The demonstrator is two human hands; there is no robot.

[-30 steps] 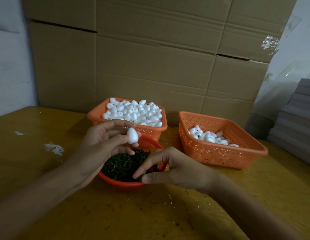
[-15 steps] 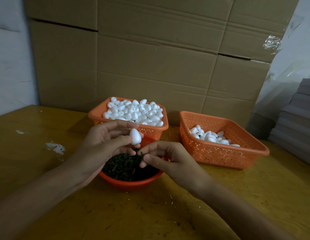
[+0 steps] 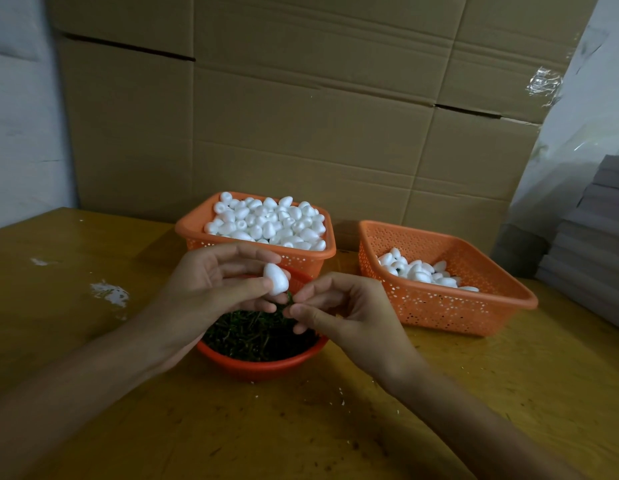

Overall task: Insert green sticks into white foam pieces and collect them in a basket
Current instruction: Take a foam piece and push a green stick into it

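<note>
**Foam piece and stick held together above the bowl**

We record the left hand raised over the red bowl. It grips a single foam piece between the thumb and the fingertips, and the piece's narrower end points down and to the right. The right hand sits just beside it. Its thumb and forefinger are pinched on a green stick, and its remaining fingers are curled. Only a short dark tip of the stick shows, just below the foam piece. We cannot tell whether the two are touching.

The red bowl stands on the desk directly beneath both hands and is filled with loose green sticks. Just behind it is the rear orange basket, a perforated one heaped to the rim with white foam stock. To the right, apart from the rear basket, is the collecting basket, which is also orange and perforated. It holds a small cluster of foam pieces in its rear left corner.

We note a white smear on the desk to the left and white crumbs towards the front. Cardboard cartons form the backdrop, and a grey stack stands at the right edge.
</note>
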